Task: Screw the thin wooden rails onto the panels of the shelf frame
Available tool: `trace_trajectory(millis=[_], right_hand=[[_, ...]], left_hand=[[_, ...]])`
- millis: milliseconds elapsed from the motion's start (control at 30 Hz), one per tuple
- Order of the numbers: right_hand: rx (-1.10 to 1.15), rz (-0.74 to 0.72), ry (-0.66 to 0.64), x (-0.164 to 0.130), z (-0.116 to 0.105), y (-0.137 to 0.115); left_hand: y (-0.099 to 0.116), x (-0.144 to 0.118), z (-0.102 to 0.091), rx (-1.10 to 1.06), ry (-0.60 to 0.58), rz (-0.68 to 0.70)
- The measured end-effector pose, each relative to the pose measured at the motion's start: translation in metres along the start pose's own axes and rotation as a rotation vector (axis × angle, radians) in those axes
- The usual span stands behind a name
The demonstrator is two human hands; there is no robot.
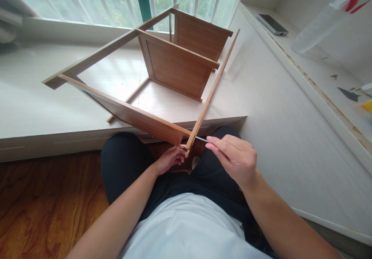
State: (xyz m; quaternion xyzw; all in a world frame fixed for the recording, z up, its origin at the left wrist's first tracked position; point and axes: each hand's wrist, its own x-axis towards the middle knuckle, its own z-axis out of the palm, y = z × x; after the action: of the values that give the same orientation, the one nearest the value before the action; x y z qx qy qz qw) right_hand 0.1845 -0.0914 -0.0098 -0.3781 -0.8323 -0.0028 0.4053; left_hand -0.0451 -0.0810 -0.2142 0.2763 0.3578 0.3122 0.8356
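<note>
A brown wooden shelf frame lies on its side, with several panels between long rails. In my right hand, thumb and fingers pinch a thin grey metal tool; its far end is hidden by the fingers. The tool's tip meets the outer side of the near rail, close to its lower end. My left hand is closed at that same corner, its fingertips gripping the rail's end beside the nearest panel. The rail stands slightly apart from the farther panels' ends.
The frame rests on a white window ledge before a barred window. To the right, a white side panel rises to a shelf with a phone, a plastic bottle and dark scraps. Below lies wooden flooring.
</note>
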Motion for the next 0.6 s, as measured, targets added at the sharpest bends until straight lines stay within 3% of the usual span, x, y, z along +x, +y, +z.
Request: trace_trajectory(millis=[200,333,467,600], right_hand=[[-0.048,-0.043,0.068,0.000,0.001,-0.005],[-0.003,0.047,0.083,0.003,0.003,-0.013],[0.161,0.301,0.051,0.007,0.003,-0.022],[0.492,0.746,-0.040,0.012,0.002,-0.023]], left_hand=[[0.001,-0.002,0.001,0.002,-0.007,0.002],[0.002,-0.003,0.002,-0.009,0.004,-0.005],[0.002,-0.003,0.002,-0.001,0.000,0.003],[0.001,-0.002,0.001,-0.004,-0.002,0.011]])
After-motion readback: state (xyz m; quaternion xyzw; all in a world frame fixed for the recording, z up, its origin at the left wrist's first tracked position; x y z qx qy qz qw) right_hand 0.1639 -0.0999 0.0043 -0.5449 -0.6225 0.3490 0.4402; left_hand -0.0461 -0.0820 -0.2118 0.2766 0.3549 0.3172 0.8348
